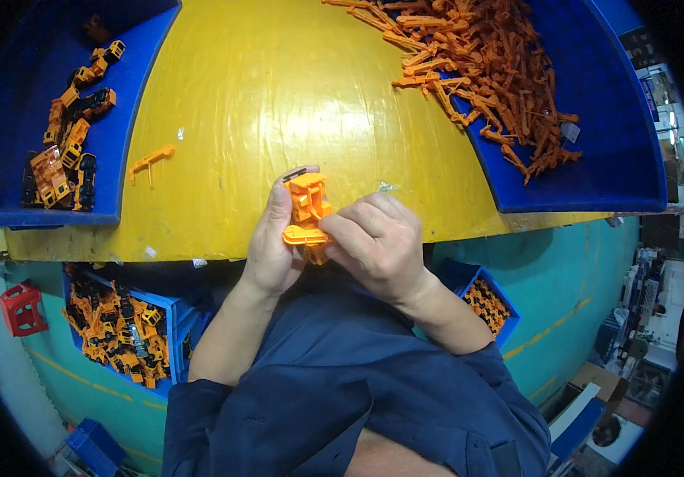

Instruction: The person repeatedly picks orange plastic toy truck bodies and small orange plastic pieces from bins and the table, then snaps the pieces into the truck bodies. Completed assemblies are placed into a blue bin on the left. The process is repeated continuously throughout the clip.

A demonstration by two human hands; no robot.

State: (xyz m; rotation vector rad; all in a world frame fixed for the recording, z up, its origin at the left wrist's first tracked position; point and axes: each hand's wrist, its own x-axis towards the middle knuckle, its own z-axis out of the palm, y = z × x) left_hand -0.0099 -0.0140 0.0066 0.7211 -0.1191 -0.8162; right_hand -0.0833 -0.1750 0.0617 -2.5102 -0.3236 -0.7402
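Note:
Above the near edge of the yellow table, my left hand (269,248) is closed round an orange toy truck (308,189) with a dark part at its top end. An orange arm-like piece (304,235) lies across the toy's lower part, between my two hands. The fingers of my right hand (383,245) are bent and pressed together against the toy's right side. They cover their contact point, so I cannot tell which part they pinch. A loose orange toy arm (151,163) lies on the table to the left.
At the right, a blue bin (620,151) holds orange arms, some spilling onto the yellow table (278,95). Toy trucks lie in the left blue bin (139,87). Below the table are a truck-filled blue crate (173,334), a small blue box (509,338) and a red stool (22,308).

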